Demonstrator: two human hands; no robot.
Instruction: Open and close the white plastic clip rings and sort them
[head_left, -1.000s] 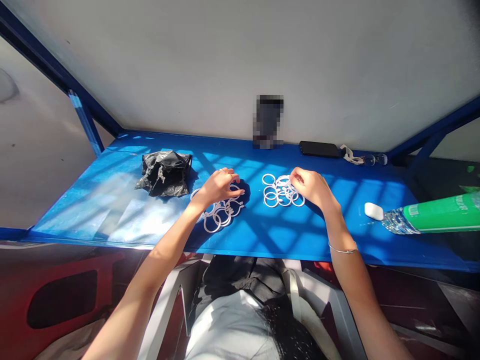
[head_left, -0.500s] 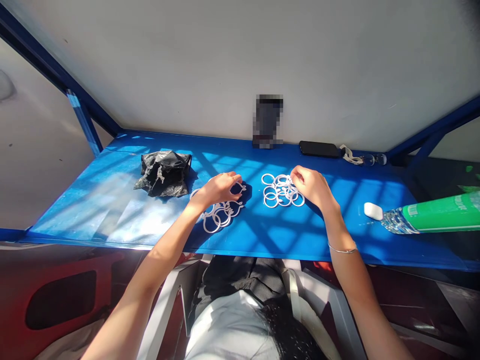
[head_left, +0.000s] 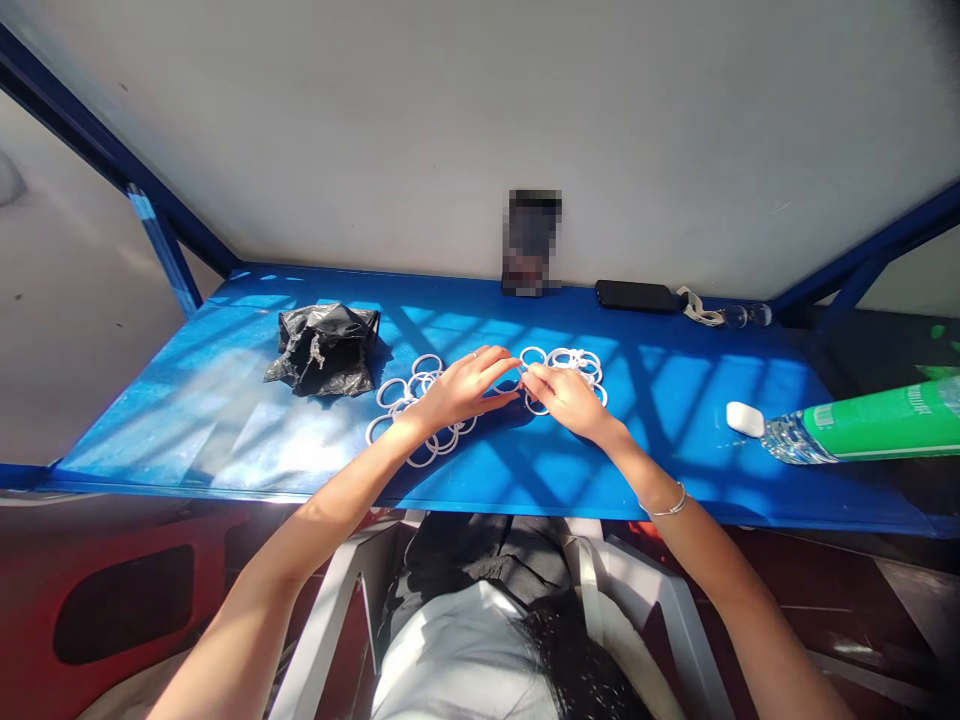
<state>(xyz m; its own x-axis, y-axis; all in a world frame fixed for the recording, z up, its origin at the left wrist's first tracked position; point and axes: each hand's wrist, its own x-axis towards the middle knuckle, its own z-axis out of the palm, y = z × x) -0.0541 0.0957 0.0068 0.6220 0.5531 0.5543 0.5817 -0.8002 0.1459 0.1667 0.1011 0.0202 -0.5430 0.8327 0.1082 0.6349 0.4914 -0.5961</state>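
My left hand (head_left: 477, 385) is over the middle of the blue table, thumb and fingers closed around a white plastic ring (head_left: 510, 387). The fingertips of my right hand (head_left: 566, 396) pinch together at the right side of this ring, covering part of it. Below and left of my left hand lies a cluster of white rings (head_left: 422, 461), several of them overlapping, with small end pieces that look like clips. Partly under my right hand is a second group of white rings (head_left: 533, 354).
On the blue table (head_left: 300, 460) a crumpled black plastic bag (head_left: 322, 350) sits at left. Along the back are a pixelated dark object (head_left: 531, 245), a black phone (head_left: 636, 296) and glasses (head_left: 735, 316). At right, a green-labelled bottle (head_left: 877, 420) lies beside a white case (head_left: 745, 419).
My right hand has moved left from the right ring group to meet the ring at my left hand. My left hand has shifted slightly right, uncovering more of the left cluster.
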